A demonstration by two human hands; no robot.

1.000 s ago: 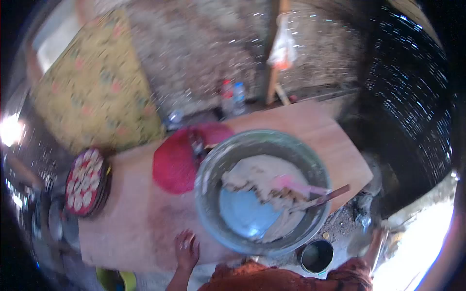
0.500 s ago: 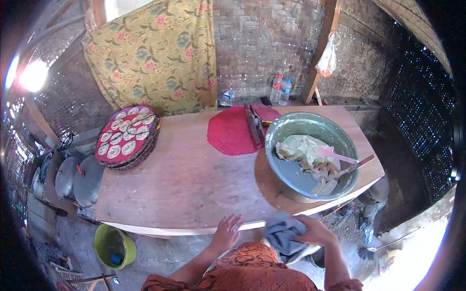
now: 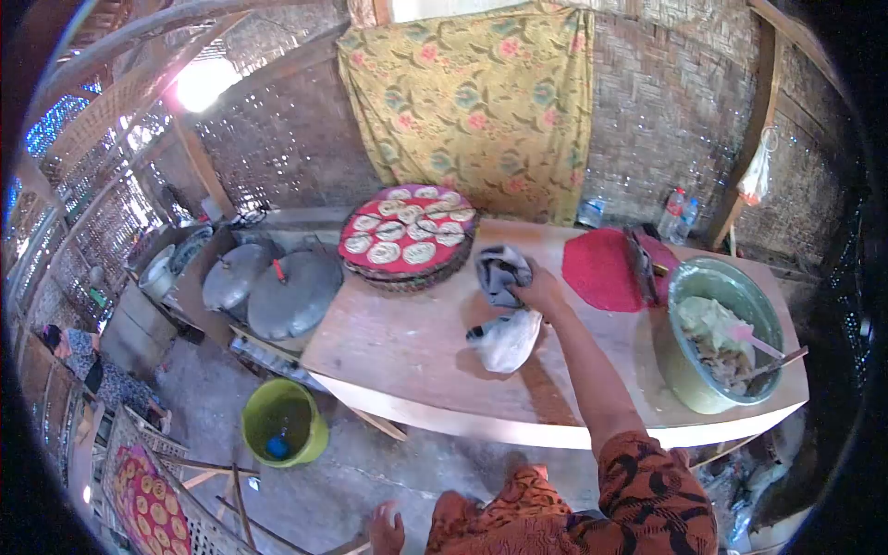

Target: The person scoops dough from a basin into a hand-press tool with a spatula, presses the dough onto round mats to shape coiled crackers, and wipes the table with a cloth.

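Observation:
My right hand (image 3: 539, 289) is closed around a crumpled grey-and-white cloth (image 3: 509, 338), which hangs over the wooden table (image 3: 425, 347). Just beyond the cloth, to the left, stands a round stack of woven trays (image 3: 407, 279); its top has a red sheet bearing several pale coiled rounds (image 3: 419, 252). Low in the view, away from the table's front edge, my left hand (image 3: 387, 530) is open with nothing in it.
A large basin (image 3: 708, 393) of pale dough with a pink spatula stands at the table's right end, beside a red sheet (image 3: 601, 270). Lidded pots (image 3: 294, 294) sit left of the table. A green bucket (image 3: 285, 423) is on the floor; another person (image 3: 106, 370) is far left.
My right hand has carried the cloth from the table's front edge up over the tabletop. My left hand has dropped away from the edge. The view has turned left.

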